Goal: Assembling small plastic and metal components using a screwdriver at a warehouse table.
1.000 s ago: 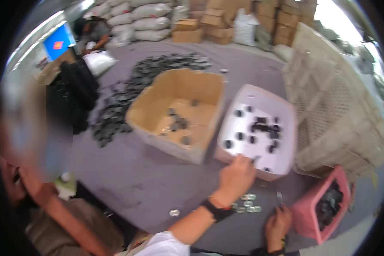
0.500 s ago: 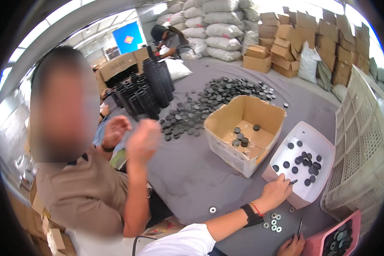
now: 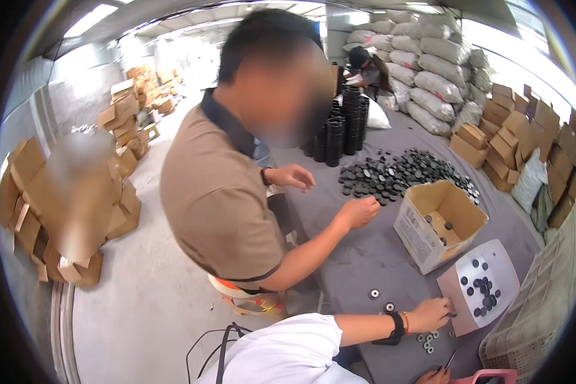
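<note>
On grey tabletop [image 3: 365, 275], pale box [image 3: 457, 308] is set near right edge, black discs [image 3: 470, 291] scattered and clustered inside. Left hand [image 3: 432, 313] is placed beside near wall of box, fingers drawn together (dark spot seen at fingertips; whether disc is gripped cannot be told). Slim pointed tool [image 3: 452, 357] is clamped in right hand [image 3: 435, 377], partly cut off by lower edge, just beside pink container [image 3: 502, 372]. Metal rings [image 3: 430, 350] are grouped between hands. Cardboard box [image 3: 416, 240] is placed beyond.
</note>
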The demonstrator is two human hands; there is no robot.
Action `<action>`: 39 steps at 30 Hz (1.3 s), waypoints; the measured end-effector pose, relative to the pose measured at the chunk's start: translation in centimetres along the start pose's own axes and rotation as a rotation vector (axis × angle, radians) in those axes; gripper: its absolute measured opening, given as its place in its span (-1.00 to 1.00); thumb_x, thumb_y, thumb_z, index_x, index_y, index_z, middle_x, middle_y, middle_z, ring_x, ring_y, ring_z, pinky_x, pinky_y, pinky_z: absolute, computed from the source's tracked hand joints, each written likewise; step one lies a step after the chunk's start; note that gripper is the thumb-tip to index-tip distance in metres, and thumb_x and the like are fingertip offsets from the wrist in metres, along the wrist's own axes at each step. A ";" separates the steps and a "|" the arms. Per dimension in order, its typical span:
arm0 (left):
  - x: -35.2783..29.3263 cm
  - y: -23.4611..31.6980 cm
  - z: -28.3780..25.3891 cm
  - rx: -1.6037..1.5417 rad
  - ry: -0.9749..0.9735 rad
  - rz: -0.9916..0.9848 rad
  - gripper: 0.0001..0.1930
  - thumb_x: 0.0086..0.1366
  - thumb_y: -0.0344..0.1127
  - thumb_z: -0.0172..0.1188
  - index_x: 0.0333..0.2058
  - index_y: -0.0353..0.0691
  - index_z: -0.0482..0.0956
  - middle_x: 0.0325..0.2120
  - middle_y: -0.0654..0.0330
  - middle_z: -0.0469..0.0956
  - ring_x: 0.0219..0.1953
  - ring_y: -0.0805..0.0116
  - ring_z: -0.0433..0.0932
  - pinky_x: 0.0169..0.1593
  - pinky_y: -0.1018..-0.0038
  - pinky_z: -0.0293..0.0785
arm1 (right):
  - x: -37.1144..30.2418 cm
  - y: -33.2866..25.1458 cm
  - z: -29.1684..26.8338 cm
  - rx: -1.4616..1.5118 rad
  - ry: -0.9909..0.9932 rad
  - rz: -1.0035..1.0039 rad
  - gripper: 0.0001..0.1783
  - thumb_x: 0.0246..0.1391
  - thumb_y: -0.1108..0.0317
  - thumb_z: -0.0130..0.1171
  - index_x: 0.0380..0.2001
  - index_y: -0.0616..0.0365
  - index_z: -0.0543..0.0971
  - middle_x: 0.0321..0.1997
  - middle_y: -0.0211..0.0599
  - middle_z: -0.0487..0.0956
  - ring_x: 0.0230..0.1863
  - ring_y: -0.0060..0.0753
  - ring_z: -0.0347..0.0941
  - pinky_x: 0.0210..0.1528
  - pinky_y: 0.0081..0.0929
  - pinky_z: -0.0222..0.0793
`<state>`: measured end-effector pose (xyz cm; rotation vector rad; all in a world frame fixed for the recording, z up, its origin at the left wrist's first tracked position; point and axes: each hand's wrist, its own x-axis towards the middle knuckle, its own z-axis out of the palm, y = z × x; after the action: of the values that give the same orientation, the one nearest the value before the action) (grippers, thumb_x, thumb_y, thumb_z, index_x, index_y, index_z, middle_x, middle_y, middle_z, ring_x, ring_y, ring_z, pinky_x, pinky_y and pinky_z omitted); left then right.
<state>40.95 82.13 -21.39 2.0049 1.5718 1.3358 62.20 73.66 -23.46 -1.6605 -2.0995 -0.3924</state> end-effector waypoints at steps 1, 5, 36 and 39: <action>-1.7 -0.9 0.2 0.084 -0.053 -0.044 -0.78 0.13 -0.26 0.07 -0.39 -0.31 0.55 -0.26 0.03 0.44 -0.25 0.01 0.46 -0.17 0.20 0.41 | -0.1 -0.1 -0.4 -0.002 0.006 0.016 -0.78 0.01 0.37 0.03 -0.33 0.26 0.56 -0.32 0.00 0.54 -0.31 0.03 0.46 -0.27 -0.15 0.38; -6.0 -0.8 -0.6 0.212 -0.141 -0.108 -0.76 0.09 -0.24 0.09 -0.46 -0.34 0.55 -0.34 0.07 0.45 -0.22 0.08 0.43 -0.16 0.23 0.40 | -1.2 0.7 -0.7 -0.089 0.034 0.039 -0.74 0.02 0.30 0.02 -0.33 0.25 0.56 -0.31 0.00 0.55 -0.33 0.04 0.47 -0.31 -0.14 0.39; -11.6 -1.4 -4.2 0.052 -0.483 -0.062 -0.72 0.15 -0.23 0.13 -0.16 -0.18 0.46 0.02 0.01 0.37 0.10 -0.06 0.24 0.19 0.05 0.06 | 0.4 1.3 0.0 0.020 -0.136 0.199 -0.72 -0.02 0.41 0.09 -0.20 0.29 0.53 -0.15 0.01 0.52 -0.08 0.03 0.40 -0.04 -0.16 0.33; -11.3 -1.4 -4.7 0.097 -0.504 -0.060 -0.75 0.18 -0.28 0.09 -0.17 -0.20 0.46 0.02 0.03 0.37 0.10 -0.02 0.25 0.18 0.05 0.08 | 0.6 1.2 0.0 0.030 -0.197 0.206 -0.69 -0.04 0.43 0.09 -0.17 0.27 0.52 -0.11 0.01 0.49 -0.05 0.05 0.38 -0.03 -0.12 0.31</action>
<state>36.52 71.34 -25.32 2.1119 1.4568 0.6639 63.24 74.48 -23.18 -1.9436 -2.0299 -0.1362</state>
